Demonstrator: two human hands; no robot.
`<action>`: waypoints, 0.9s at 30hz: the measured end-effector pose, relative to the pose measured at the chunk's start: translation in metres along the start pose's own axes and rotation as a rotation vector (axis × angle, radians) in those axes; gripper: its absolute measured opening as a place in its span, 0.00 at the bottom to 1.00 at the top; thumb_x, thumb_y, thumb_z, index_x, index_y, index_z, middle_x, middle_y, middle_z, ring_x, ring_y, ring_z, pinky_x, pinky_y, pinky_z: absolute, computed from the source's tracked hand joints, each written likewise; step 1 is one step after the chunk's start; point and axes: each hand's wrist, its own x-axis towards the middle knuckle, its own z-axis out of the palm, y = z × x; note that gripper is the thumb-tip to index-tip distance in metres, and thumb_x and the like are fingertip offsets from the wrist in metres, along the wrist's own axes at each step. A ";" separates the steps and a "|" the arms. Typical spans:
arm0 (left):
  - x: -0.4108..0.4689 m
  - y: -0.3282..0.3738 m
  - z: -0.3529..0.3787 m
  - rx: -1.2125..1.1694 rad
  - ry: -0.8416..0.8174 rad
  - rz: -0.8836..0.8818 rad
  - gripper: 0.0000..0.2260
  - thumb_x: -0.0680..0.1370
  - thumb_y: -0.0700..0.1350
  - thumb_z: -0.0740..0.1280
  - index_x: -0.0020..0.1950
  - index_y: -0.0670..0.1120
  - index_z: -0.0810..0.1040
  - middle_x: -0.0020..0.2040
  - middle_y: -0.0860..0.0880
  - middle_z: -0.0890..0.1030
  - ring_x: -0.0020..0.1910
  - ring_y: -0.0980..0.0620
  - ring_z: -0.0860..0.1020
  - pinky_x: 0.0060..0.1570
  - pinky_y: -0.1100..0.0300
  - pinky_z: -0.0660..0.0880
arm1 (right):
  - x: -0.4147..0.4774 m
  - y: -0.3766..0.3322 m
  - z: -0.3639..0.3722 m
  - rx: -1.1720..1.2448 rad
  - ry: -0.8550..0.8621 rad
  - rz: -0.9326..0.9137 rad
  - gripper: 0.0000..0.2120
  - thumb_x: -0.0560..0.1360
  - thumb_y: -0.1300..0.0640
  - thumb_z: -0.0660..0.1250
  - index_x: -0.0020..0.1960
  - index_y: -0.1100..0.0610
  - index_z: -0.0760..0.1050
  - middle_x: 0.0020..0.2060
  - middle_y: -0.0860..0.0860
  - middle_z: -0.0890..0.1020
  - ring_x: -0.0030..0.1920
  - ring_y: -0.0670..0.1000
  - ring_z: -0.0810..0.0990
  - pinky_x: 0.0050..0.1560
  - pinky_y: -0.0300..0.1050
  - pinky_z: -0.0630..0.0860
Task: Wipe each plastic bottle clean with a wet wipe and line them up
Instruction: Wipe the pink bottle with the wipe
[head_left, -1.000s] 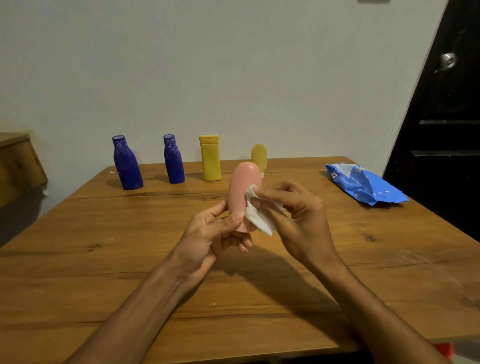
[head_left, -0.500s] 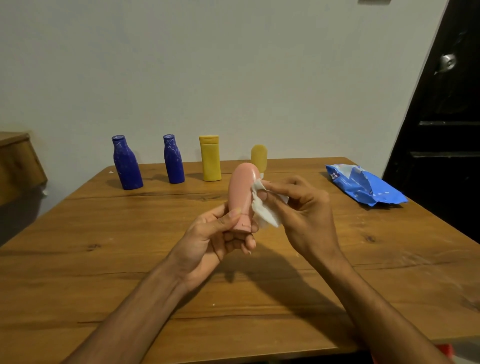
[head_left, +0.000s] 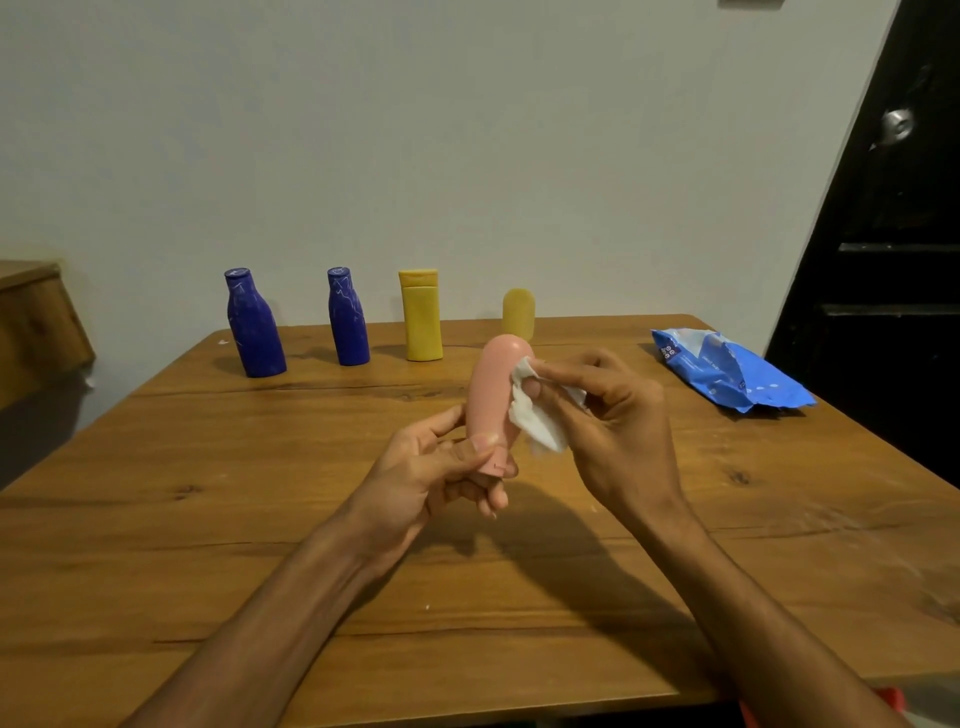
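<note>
My left hand grips the lower end of a pink plastic bottle, holding it upright above the middle of the wooden table. My right hand pinches a white wet wipe and presses it against the bottle's right side near the top. Along the table's far edge stand two blue bottles, a yellow bottle and a smaller pale yellow bottle, the last partly hidden behind the pink one.
A blue pack of wet wipes lies at the table's far right. A dark door stands to the right and a wooden piece of furniture to the left. A white wall rises behind the table.
My right hand has slid the wipe up the pink bottle's side, from its lower part to near its top. My left hand keeps its grip at the bottle's lower end.
</note>
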 end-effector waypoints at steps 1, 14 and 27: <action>0.000 0.000 0.000 0.038 -0.001 -0.004 0.20 0.75 0.44 0.70 0.66 0.45 0.72 0.46 0.39 0.83 0.36 0.47 0.80 0.37 0.56 0.79 | 0.001 0.000 -0.001 -0.010 0.041 -0.003 0.10 0.73 0.57 0.70 0.54 0.52 0.80 0.44 0.46 0.80 0.45 0.45 0.78 0.37 0.36 0.74; 0.000 -0.005 0.006 0.211 0.077 0.054 0.21 0.70 0.45 0.71 0.62 0.53 0.73 0.45 0.41 0.85 0.36 0.48 0.80 0.38 0.55 0.78 | -0.005 0.002 0.001 -0.151 -0.086 -0.159 0.12 0.72 0.63 0.71 0.55 0.55 0.81 0.47 0.48 0.79 0.48 0.43 0.77 0.42 0.29 0.73; 0.001 -0.004 0.005 -0.005 0.089 0.041 0.25 0.72 0.44 0.70 0.68 0.44 0.72 0.45 0.39 0.83 0.35 0.47 0.80 0.35 0.58 0.80 | -0.003 -0.001 0.002 -0.102 -0.077 -0.094 0.11 0.72 0.61 0.71 0.54 0.54 0.82 0.44 0.48 0.79 0.45 0.44 0.77 0.37 0.31 0.72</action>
